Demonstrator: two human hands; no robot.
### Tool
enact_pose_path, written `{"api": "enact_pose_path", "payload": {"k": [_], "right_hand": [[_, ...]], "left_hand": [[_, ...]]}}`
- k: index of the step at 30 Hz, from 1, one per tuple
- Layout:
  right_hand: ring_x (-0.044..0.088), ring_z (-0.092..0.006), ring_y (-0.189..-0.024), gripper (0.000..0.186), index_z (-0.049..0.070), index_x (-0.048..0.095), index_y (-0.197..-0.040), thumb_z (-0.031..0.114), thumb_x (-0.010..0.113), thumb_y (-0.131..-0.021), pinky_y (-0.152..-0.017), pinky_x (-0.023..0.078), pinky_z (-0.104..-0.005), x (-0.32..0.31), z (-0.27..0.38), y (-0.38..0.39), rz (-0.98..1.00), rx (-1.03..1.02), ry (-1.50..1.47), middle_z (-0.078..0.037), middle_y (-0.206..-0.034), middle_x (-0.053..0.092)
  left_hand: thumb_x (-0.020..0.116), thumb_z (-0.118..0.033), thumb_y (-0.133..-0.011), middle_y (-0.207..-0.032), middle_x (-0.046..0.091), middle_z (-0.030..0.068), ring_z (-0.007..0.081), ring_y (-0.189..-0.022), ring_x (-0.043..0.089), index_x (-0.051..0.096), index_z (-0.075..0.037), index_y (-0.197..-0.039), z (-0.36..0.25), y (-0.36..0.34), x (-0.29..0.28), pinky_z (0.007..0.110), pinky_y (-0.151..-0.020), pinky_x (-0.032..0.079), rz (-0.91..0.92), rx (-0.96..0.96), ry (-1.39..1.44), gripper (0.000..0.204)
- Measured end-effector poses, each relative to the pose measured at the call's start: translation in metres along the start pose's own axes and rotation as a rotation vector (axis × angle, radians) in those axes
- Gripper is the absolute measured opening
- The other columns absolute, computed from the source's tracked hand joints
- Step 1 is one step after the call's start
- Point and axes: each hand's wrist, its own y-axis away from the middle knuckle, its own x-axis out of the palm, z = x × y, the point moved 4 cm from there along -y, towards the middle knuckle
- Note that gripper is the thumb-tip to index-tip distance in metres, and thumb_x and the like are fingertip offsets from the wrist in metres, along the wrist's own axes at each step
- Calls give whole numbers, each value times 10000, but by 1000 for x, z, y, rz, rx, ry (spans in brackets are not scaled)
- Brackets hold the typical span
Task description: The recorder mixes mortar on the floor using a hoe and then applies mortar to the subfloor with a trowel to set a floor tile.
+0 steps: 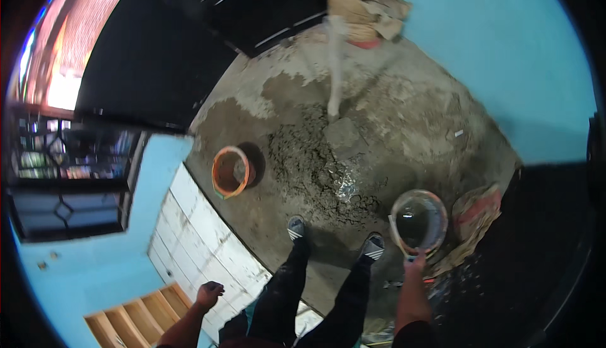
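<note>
A person in dark trousers and striped grey sandals (pixel 372 247) stands at the edge of a wet, grey, lumpy spread of mortar (pixel 303 159), the right hand (pixel 415 261) closed on the near edge of a round, pale-walled bucket of water (pixel 437 222). Whether the fingers grip rim or handle, and whether the bucket clears the floor, cannot be told. The left hand (pixel 210 294) hangs out to the side, loosely curled; whether it holds anything is unclear. A long, pale-handled tool (pixel 334 76) stands with its mortar-caked blade in the mix, right of an orange round bucket (pixel 218 166). Handling the load well likely means bringing the free hand under the base, tilting slowly, and aiming any water at the mortar's middle rather than its edges.
</note>
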Motion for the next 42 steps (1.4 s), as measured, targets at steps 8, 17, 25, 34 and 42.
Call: {"api": "enact_pose_path", "payload": {"k": [8,17,25,34,42], "right_hand": [[591,-245,-887,297,95,605,-957,244,752,-746,-858,459,-399,-156,46,-181,-108,-80,-332,-82,-923,602],[460,-280,-1238,587,96,429,-1389,296,622,-872,-981,450,-420,-224,16,-101,-160,-187,408,-128,-1326,493],[588,-233,-832,290,105,570,-1155,276,576,-920,-575,515,-348,-176,-47,22,-439,228,158,-94,-1057,601],[616,-256,-1080,420,68,491,-1276,291,601,-938,-819,501,-381,161,-111,173,496,171,537,-121,-1216,619],[614,-275,-761,613,12,473,-1247,397,722,-839,-665,522,-451,380,-222,273,542,316,974,-133,-997,595]], "left_hand": [[619,-131,-888,-799,649,91,156,-758,615,615,7,-1081,-316,-52,105,303,-710,490,-133,706,-414,237],[608,-618,-851,-1495,340,167,295,-1339,392,261,-39,-1479,-728,-56,114,449,-1058,353,-362,1054,246,922],[561,-456,-913,-882,684,206,390,-892,656,682,-44,-884,-816,-71,184,498,-768,488,-677,1082,-527,430],[522,-45,-908,-1111,636,260,400,-1036,635,571,1,-1251,-527,26,174,430,-860,518,-166,1316,-53,350],[559,10,-779,-1506,223,303,353,-1429,243,-47,94,-1474,-222,5,148,369,-1138,239,407,592,40,926]]}}
